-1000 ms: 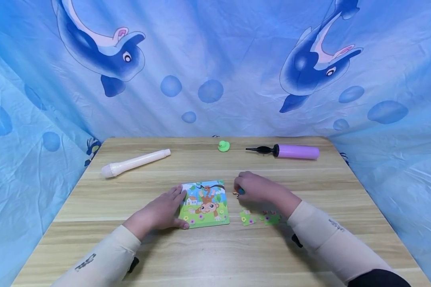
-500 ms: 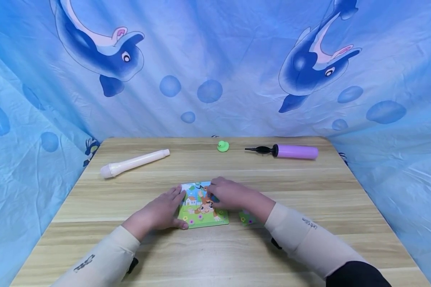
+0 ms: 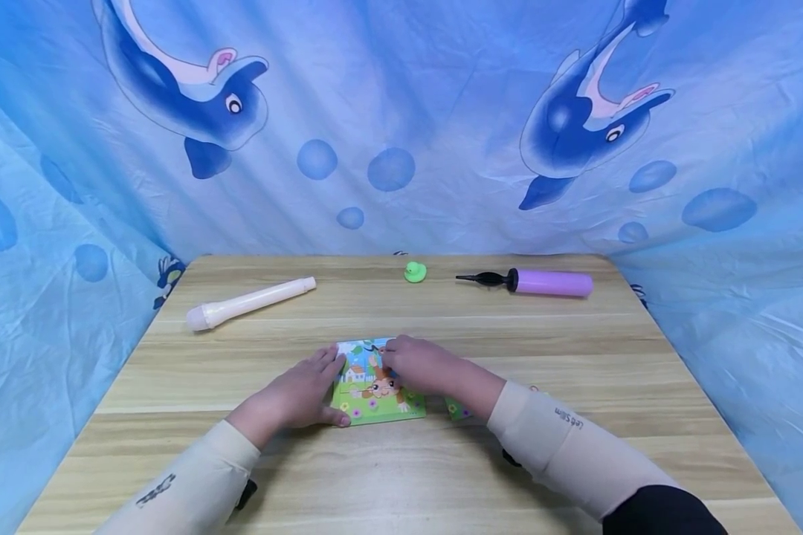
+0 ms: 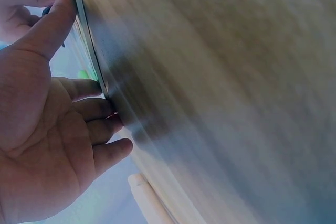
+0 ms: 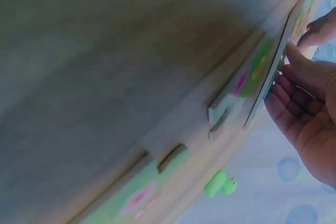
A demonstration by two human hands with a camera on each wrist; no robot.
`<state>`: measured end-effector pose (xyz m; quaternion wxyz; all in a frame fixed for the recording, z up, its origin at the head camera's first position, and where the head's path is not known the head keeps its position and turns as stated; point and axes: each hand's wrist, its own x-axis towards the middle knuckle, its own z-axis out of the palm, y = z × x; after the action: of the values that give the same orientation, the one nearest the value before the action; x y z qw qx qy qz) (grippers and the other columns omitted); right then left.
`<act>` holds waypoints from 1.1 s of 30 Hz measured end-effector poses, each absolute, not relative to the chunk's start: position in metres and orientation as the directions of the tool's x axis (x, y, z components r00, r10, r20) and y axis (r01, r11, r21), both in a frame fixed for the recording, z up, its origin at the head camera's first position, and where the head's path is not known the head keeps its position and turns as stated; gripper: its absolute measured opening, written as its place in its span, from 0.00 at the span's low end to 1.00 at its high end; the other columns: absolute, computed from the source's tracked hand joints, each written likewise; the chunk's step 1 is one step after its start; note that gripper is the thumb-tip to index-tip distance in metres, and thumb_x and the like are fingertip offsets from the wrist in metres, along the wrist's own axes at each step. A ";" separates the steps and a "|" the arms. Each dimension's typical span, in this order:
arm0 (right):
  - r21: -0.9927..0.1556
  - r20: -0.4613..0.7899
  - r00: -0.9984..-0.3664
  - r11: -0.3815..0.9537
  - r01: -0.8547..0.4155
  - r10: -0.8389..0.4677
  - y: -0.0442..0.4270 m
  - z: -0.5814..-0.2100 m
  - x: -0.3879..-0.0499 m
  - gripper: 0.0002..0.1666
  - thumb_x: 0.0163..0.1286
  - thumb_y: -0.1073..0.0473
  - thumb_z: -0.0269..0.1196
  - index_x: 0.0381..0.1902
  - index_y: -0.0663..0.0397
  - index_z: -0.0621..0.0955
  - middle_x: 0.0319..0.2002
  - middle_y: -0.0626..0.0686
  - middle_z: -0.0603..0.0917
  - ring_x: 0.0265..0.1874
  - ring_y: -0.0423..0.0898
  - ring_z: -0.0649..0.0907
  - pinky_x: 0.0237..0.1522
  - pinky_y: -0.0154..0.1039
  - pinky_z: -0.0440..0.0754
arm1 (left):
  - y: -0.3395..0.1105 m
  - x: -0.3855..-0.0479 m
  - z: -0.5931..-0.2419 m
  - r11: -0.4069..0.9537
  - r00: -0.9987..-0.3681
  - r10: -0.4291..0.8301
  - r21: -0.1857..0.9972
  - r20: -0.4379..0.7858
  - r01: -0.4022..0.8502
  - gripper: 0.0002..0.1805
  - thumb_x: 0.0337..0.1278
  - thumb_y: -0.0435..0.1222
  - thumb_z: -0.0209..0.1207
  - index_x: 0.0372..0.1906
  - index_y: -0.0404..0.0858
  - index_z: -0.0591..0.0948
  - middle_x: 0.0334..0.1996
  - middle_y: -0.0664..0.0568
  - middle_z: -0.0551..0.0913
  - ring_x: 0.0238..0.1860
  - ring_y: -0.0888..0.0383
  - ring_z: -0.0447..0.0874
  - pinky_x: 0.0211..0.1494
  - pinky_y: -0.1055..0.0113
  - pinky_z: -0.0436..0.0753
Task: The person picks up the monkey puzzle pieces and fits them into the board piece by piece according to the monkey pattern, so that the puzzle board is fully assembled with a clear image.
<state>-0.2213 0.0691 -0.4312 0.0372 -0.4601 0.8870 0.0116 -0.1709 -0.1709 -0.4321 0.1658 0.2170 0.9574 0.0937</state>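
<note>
A jigsaw puzzle board (image 3: pixel 355 397) with a monkey picture lies flat near the middle of the table. My left hand (image 3: pixel 304 390) rests along its left edge, thumb low and fingers high, and the left wrist view shows these fingers fairly straight against the rim. Over the board's upper right part, my right hand (image 3: pixel 423 365) has curled fingers around a puzzle piece, largely hidden beneath them. In the right wrist view a loose green piece (image 5: pixel 247 77) lies beside the board, and another flowered piece (image 5: pixel 134 195) lies farther away.
On the wooden table (image 3: pixel 375 483), a white microphone-shaped stick (image 3: pixel 250 303) lies at back left. A green toy duck (image 3: pixel 415 272) stands at the back middle. A purple hand pump (image 3: pixel 552 283) lies at back right. A blue dolphin-print curtain (image 3: pixel 401 111) surrounds the table.
My right hand has carried a puzzle piece leftward from beside the board to its upper right part, and has shifted only slightly in the last half second. My left hand stays put.
</note>
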 end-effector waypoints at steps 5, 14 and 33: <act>0.060 -0.113 -0.559 0.556 -0.829 -0.821 0.073 -0.431 -0.215 0.12 0.73 0.55 0.59 0.52 0.47 0.83 0.56 0.48 0.79 0.54 0.43 0.78 0.55 0.33 0.79 | -0.171 -0.171 -0.432 0.887 -0.850 0.449 0.250 -0.275 0.387 0.59 0.49 0.62 0.65 0.76 0.31 0.55 0.78 0.37 0.48 0.78 0.38 0.45 0.76 0.43 0.57; -0.111 -0.191 -0.531 0.556 -0.824 -0.825 0.094 -0.420 -0.206 0.22 0.75 0.52 0.57 0.64 0.48 0.77 0.63 0.50 0.75 0.63 0.45 0.74 0.65 0.38 0.74 | -0.172 -0.172 -0.433 0.885 -0.850 0.455 0.241 -0.266 0.398 0.59 0.48 0.63 0.65 0.76 0.31 0.55 0.78 0.36 0.48 0.78 0.38 0.45 0.76 0.43 0.57; -0.172 -0.262 -0.697 0.743 -0.647 -0.667 0.168 -0.428 -0.193 0.32 0.52 0.44 0.75 0.53 0.46 0.78 0.38 0.41 0.70 0.39 0.40 0.69 0.39 0.35 0.74 | -0.170 -0.172 -0.435 0.887 -0.853 0.449 0.247 -0.266 0.390 0.60 0.48 0.62 0.66 0.76 0.31 0.55 0.78 0.36 0.48 0.77 0.38 0.46 0.76 0.44 0.57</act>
<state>-0.1933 0.1682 -0.4278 0.1552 -0.3568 0.9206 -0.0330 -0.1717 -0.1698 -0.4354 0.1599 0.2191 0.9581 0.0922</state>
